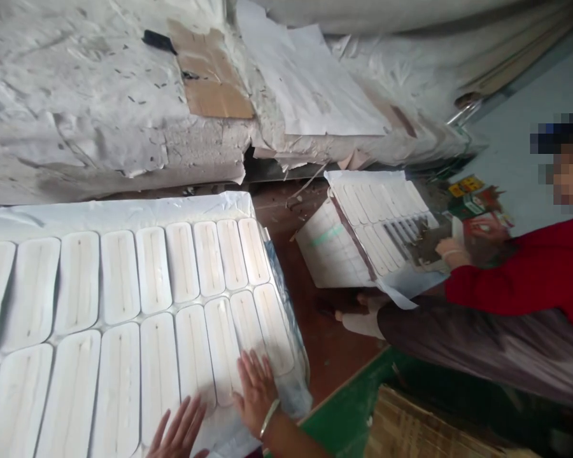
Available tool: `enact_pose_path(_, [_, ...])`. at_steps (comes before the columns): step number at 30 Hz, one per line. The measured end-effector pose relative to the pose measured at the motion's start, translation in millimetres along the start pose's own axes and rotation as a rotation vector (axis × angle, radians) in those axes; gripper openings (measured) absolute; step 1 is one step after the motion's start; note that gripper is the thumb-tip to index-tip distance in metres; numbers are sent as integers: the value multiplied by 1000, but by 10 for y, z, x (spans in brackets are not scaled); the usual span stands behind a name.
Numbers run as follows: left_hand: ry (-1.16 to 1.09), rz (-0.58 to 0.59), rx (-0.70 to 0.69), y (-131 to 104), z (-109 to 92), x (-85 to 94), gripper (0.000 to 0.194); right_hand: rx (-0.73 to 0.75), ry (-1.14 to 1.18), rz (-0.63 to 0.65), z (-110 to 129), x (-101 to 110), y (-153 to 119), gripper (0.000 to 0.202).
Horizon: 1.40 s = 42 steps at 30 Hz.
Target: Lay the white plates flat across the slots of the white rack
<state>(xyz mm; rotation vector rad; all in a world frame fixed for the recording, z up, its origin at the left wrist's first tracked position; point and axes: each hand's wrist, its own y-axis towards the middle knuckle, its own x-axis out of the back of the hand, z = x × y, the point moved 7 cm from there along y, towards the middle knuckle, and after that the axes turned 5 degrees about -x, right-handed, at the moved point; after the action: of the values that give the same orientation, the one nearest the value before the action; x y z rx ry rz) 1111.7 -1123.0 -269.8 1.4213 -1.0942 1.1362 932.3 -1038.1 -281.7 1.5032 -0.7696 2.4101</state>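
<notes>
A big stack of white die-cut sheets [124, 299] lies in front of me, its top sheet cut into rows of long rounded shapes. My right hand [255, 391], with a bangle on the wrist, presses flat on the near right corner of the top sheet, fingers apart. My left hand [179, 432] lies flat just left of it at the near edge, fingers spread. Neither hand holds anything.
A co-worker in a red sleeve [516, 280] sits at the right, one hand [451, 251] on a smaller stack of the same sheets [372, 222]. Tall piles of torn white paper [100, 95] and brown card [212, 73] rise behind. Corrugated card [410, 426] lies at the bottom right.
</notes>
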Motion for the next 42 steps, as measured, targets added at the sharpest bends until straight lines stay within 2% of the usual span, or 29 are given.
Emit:
enact_pose_path(3, [-74, 41, 8, 82, -71, -134, 74, 26, 55, 109, 210, -220, -85, 70])
enact_pose_path(5, [-89, 79, 29, 95, -81, -125, 60, -9, 61, 156, 231, -327, -224, 70])
enact_pose_path(7, [-75, 69, 26, 158, -81, -53, 50, -33, 51, 175, 239, -372, -352, 71])
enact_pose_path(9, [-44, 36, 21, 339, -60, 10, 44, -39, 35, 179, 260, -371, -421, 71])
enact_pose_path(11, [-20, 47, 22, 629, -18, 1, 42, -40, 19, 171, 281, -339, -413, 70])
enact_pose_path(12, [-25, 90, 17, 791, 4, -44, 44, -38, 10, 160, 288, -314, -381, 68])
enact_pose_path(14, [-94, 269, 4, 1061, 41, -217, 48, -31, -12, 109, 283, -252, -274, 61])
enact_pose_path(17, [-227, 513, 14, 1217, 73, -458, 52, -35, -81, -47, 196, -190, -99, 50])
enact_pose_path(19, [-253, 563, 46, 1208, 96, -528, 54, 2, -151, -148, 133, -228, -74, 45])
enact_pose_path(21, [-246, 594, 55, 1155, 93, -566, 55, 69, -217, -191, 94, -335, -167, 43])
enact_pose_path(24, [-231, 624, 19, 1035, 12, -592, 57, 111, -281, -190, 55, -479, -434, 44])
enact_pose_path(28, [-215, 624, -35, 796, -224, -598, 63, 97, -297, -173, 65, -500, -630, 42])
enact_pose_path(32, [-248, 686, -22, 604, -409, -555, 64, 51, -225, -171, 105, -357, -499, 42])
enact_pose_path(35, [-280, 766, 2, 600, -427, -474, 65, -39, -190, -152, 91, -262, -334, 40])
enact_pose_path(42, [-263, 876, 0, 722, -405, -373, 64, -21, -289, 13, 197, -364, -147, 41])
